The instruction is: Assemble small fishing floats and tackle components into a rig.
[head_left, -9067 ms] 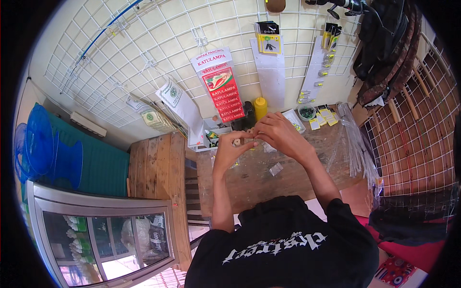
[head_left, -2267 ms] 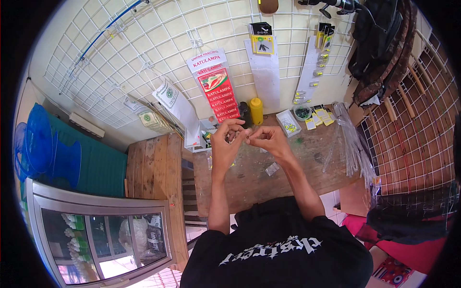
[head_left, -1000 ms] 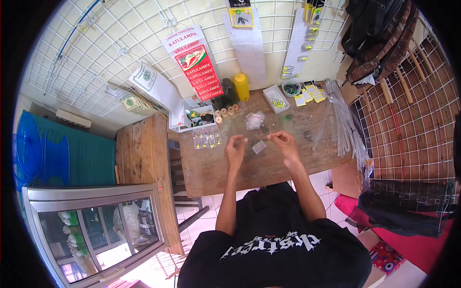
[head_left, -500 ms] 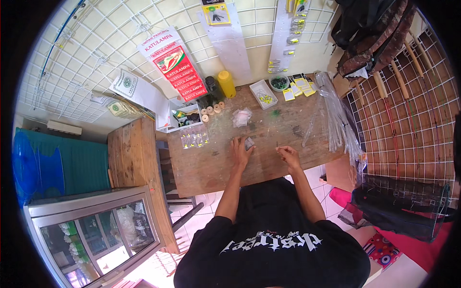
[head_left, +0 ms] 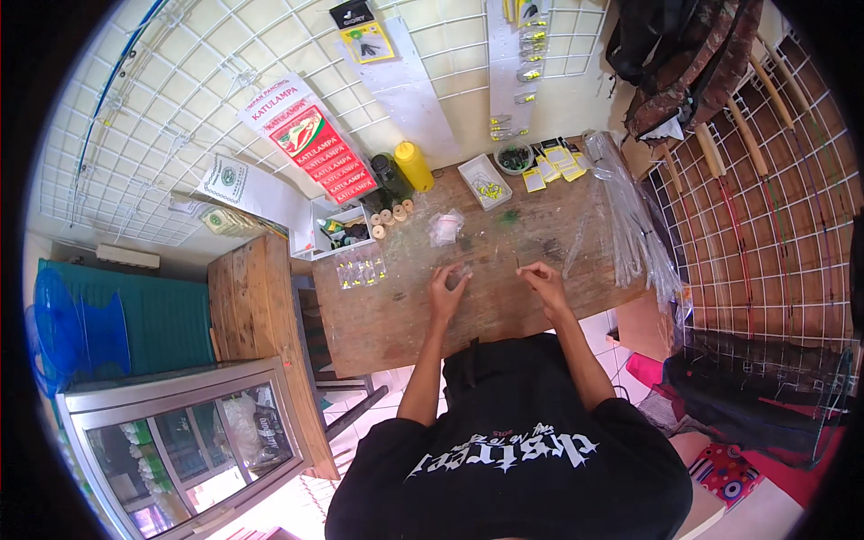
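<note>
Over the near part of the wooden table (head_left: 504, 310), my left hand (head_left: 446, 295) has its thumb and fingers curled round a small clear plastic packet (head_left: 465, 271). To its right, my right hand (head_left: 545, 284) pinches a thin, short dark piece (head_left: 518, 264) that is too small to name. A gap of bare wood lies between the two hands. Just beyond my left hand rests a pile of clear plastic bags (head_left: 445, 229) with something pale pink in it. Several small clear packets with yellow bits (head_left: 362, 271) lie to the left.
At the back stand a white tray (head_left: 483, 198) with yellow pieces, a round tub (head_left: 515, 158), yellow cards (head_left: 560, 162), a yellow bottle (head_left: 414, 166) and wooden spools (head_left: 392, 217). Long clear plastic sleeves (head_left: 625, 225) lie at the right. A white box (head_left: 335, 243) sits at the left.
The view has shifted slightly. My left hand has closed in more over the small packet, which shows less now. My right hand keeps its pinch on the thin piece.
</note>
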Motion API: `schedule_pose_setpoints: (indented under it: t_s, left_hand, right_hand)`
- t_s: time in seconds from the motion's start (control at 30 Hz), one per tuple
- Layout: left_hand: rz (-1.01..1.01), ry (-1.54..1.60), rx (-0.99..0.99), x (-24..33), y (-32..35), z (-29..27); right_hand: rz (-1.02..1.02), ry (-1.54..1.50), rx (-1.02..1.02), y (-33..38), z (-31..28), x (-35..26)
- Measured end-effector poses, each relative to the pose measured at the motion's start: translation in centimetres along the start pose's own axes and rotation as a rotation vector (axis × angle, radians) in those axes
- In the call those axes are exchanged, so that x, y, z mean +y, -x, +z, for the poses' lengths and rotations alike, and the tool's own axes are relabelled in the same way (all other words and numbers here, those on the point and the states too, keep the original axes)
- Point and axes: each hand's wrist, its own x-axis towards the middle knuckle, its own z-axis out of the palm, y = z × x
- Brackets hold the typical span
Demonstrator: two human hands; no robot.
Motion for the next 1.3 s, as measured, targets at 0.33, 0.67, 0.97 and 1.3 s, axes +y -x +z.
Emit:
schedule_pose_setpoints:
  t_s: [0.33, 0.67, 0.97, 1.3]
  left_hand:
    - [-0.101, 0.778, -0.124, 7.3, -1.2, -3.1]
    - [0.168, 0.562, -0.138, 12.1, -4.6, -4.6]
    - [0.101, 0.977, -0.136, 14.3, -5.1, -2.9]
    - [0.055, 0.997, -0.148, 15.5, -5.4, -2.4]
  right_hand:
    - [-1.041, 0.889, -0.168, 1.3, 2.7, -13.6]
    - [-1.118, 0.684, -0.188, 0.8, 4.0, -17.5]
    - [-0.093, -0.36, -0.519, 0.6, 5.6, -15.8]
    - [-0.131, -0.351, -0.487, 0.8, 5.2, -15.2]
